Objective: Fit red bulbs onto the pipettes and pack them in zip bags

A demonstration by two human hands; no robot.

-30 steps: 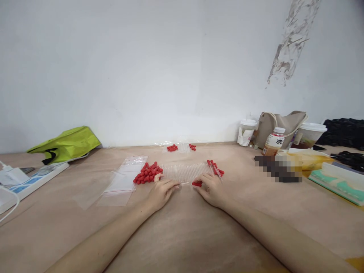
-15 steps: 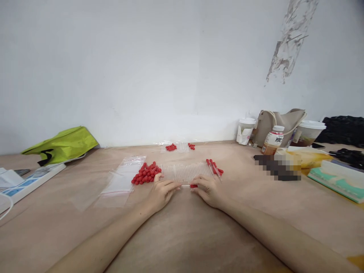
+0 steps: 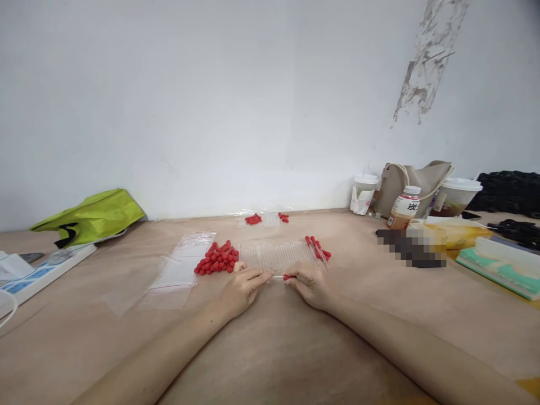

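Note:
Between my hands lies a thin clear dropper tube (image 3: 277,277), level, just in front of a row of similar tubes. My left hand (image 3: 243,288) pinches its left end. My right hand (image 3: 313,284) pinches a red rubber bulb (image 3: 288,277) at the tube's right end; how far the tube sits inside it is hidden by the fingers. Behind my hands is the row of clear tubes (image 3: 272,255). A pile of red rubber bulbs (image 3: 216,259) lies left of it. On the right are several droppers with red bulbs (image 3: 317,247) fitted on clear tubes.
Clear zip bags (image 3: 181,264) lie left of the pile. By the wall sits a bag of red bulbs and tubes (image 3: 253,219). Far left are a power strip (image 3: 80,257) and a green bag (image 3: 95,216). On the right stand a bottle (image 3: 404,208), cups (image 3: 458,197) and a handbag (image 3: 388,188).
The fingers of my left hand have slid slightly right along the tube, and the two hands are a little closer together. The piles and row look the same.

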